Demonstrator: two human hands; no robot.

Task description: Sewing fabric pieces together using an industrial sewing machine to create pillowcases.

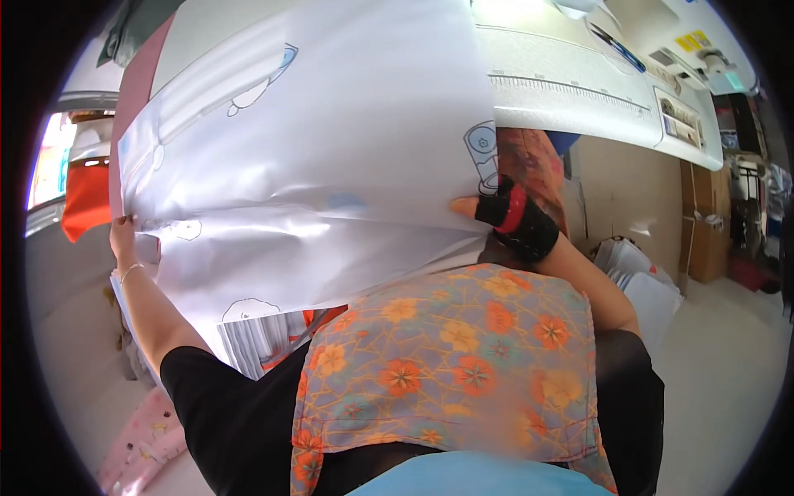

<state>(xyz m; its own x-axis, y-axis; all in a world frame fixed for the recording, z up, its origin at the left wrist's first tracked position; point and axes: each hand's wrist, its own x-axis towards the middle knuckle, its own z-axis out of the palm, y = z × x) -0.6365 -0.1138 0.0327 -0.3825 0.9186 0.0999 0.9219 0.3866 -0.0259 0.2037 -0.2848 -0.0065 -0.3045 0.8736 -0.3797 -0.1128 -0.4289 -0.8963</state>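
Here, both hands (pixel 122 238) (pixel 519 220), nearly closed, pinch the white cloth (pixel 347 140).

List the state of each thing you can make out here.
Printed white sheet: spread, creased
Left grip: pinching the sheet's left edge
Right grip: black-and-red brace on, thumb over the sheet, fingers hidden
Floral apron: worn
Orange cloth: hanging
Blue hand tool: lying down, jaws unclear
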